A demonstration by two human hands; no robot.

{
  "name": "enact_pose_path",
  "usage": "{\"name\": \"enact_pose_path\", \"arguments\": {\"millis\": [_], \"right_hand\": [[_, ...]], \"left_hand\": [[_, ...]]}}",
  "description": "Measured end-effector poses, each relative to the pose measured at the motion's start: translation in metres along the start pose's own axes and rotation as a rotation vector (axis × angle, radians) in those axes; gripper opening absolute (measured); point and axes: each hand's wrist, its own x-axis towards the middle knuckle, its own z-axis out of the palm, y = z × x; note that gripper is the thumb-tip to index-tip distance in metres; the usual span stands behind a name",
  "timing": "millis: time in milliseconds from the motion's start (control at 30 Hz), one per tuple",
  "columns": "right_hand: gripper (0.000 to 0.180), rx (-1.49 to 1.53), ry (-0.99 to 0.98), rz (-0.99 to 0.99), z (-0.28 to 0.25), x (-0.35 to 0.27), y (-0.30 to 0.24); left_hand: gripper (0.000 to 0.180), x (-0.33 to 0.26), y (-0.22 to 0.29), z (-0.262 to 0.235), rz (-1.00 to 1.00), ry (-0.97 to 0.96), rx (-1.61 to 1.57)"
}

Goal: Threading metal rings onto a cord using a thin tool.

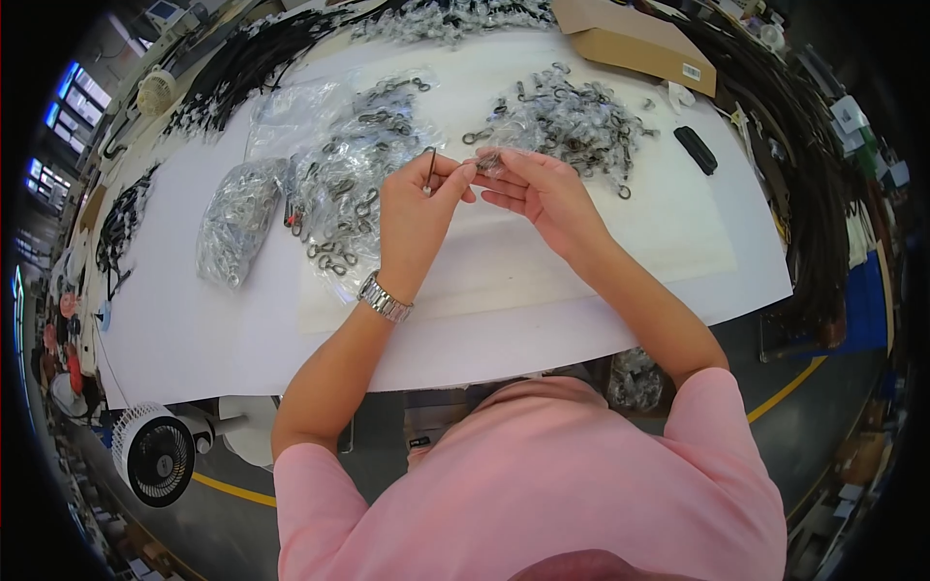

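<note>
My left hand (423, 198), with a metal watch (386, 297) on its wrist, is closed on a dark metal hook (431, 169) that stands up from the fingers. Its thumb and fingertip meet my right hand (542, 194) over the table. Between the right thumb and fingers is a small metal piece in clear plastic (491, 165); its exact kind is too small to tell. Just beyond the right hand lies a pile of plastic-wrapped metal hooks (572, 121). Left of the left hand, loose dark hooks (334, 259) lie on and among clear plastic bags (339, 194).
A full clear bag (240, 221) sits at the left on the white table (542, 334). At the far right are an open cardboard box (639, 46) and a black case (696, 150). Black straps (242, 73) cover the far left. A fan (155, 453) stands below the near left edge.
</note>
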Motion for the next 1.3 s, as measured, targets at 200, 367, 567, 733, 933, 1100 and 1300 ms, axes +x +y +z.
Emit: {"name": "enact_pose_path", "arguments": {"millis": [200,367,567,733,933,1100,1300], "right_hand": [[0.032,0.072,-0.107,-0.016,0.005,-0.003,-0.002],[0.034,0.157,-0.162,0.027,0.007,0.0,0.006],[0.031,0.015,-0.067,-0.086,0.01,-0.003,-0.002],[0.027,-0.034,-0.121,-0.04,0.003,-0.004,-0.01],[0.027,-0.084,-0.304,0.18,-0.006,0.002,-0.003],[0.029,-0.265,-0.242,0.169,-0.003,-0.001,-0.006],[0.032,-0.628,-0.301,-0.009,-0.003,-0.003,-0.011]], "left_hand": [[0.019,-0.005,-0.005,0.006,-0.036,0.006,-0.135],[0.019,-0.005,-0.008,0.009,-0.07,-0.013,-0.12],[0.023,0.005,-0.004,-0.005,-0.125,-0.21,-0.205],[0.023,0.008,0.008,-0.018,-0.147,-0.281,-0.311],[0.014,0.012,0.002,-0.019,-0.189,-0.374,-0.442],[0.012,0.008,-0.002,-0.015,-0.199,-0.331,-0.373],[0.011,0.003,0.001,-0.007,-0.173,-0.246,-0.306]]}}
